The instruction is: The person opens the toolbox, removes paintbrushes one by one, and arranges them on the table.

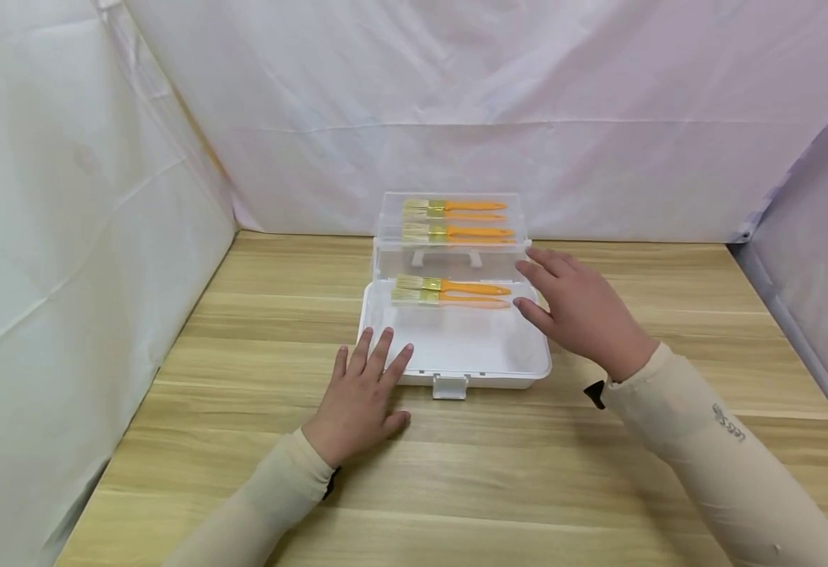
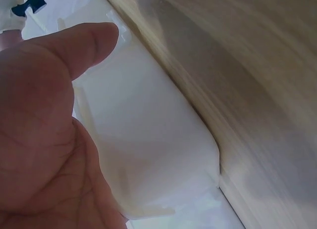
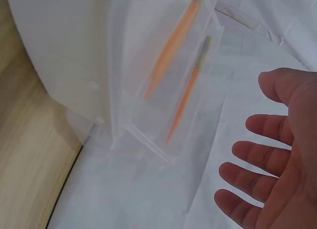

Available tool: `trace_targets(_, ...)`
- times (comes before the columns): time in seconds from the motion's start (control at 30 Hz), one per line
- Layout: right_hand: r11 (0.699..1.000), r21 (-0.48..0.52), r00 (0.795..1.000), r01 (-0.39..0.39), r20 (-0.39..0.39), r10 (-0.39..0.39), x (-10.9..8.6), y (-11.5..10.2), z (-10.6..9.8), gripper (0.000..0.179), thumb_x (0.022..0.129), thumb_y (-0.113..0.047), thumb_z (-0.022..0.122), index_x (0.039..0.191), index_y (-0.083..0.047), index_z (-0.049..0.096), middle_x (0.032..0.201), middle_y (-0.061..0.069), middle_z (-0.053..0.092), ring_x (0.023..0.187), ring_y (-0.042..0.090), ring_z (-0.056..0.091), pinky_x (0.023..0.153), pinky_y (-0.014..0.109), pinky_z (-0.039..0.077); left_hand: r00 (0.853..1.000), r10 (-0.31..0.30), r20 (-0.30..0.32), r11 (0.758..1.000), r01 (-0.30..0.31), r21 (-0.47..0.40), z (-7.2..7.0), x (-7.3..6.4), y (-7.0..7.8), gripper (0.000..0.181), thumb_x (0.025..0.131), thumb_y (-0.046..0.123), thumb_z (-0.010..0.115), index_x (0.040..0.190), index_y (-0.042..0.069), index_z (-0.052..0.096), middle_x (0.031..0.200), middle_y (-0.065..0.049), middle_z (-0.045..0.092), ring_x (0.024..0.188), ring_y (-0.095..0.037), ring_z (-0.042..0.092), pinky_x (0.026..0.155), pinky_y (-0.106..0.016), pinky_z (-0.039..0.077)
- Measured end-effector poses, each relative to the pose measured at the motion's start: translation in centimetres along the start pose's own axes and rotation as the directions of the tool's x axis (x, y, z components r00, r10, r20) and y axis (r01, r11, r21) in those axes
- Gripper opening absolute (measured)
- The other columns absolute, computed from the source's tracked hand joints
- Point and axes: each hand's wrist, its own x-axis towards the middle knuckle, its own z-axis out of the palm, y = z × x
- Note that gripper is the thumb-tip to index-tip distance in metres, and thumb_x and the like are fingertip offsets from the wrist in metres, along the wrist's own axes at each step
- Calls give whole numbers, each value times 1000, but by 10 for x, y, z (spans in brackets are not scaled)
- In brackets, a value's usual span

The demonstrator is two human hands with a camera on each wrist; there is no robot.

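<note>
A white plastic box [image 1: 471, 335] stands with its lid and clear trays [image 1: 449, 260] raised at the back. Orange-handled paintbrushes [image 1: 481, 231] lie one above another in the trays, bristles to the left; another paintbrush [image 1: 474, 289] lies lower, over the back of the base. My left hand [image 1: 360, 405] has its spread fingers over the box's front left corner, thumb out along the front. To the right of the box, my right hand [image 1: 584, 311] is raised with fingers apart, fingertips near the tray ends. In the right wrist view its fingers [image 3: 255, 177] hold nothing.
A latch [image 1: 449, 387] hangs at the middle of the box's front. The box stands on a wood-grain table [image 1: 456, 488]. White cloth [image 1: 456, 94] closes off the back, and further cloth walls [image 1: 53, 197] rise on both sides.
</note>
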Motion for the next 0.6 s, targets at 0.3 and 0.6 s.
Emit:
trace_targets(0.3, 999, -22, 998, 48, 36, -47, 24, -6, -6, 47, 93, -19, 69, 135, 0, 58, 140, 23, 53, 123, 43, 52, 98, 56, 43, 1000, -6, -4, 1000, 6, -3, -1, -1, 1, 91, 84, 54, 71, 156, 16, 32, 160, -21, 22, 147, -45, 15, 109, -67, 23)
trace_targets(0.6, 988, -81, 989, 132, 81, -125, 49, -9, 7, 42, 94, -18, 68, 132, -3, 60, 136, 21, 56, 126, 40, 52, 100, 53, 44, 1000, -11, 2, 1000, 11, -13, -2, -1, 2, 92, 84, 54, 71, 157, 16, 30, 161, -20, 21, 147, -44, 14, 109, -67, 23)
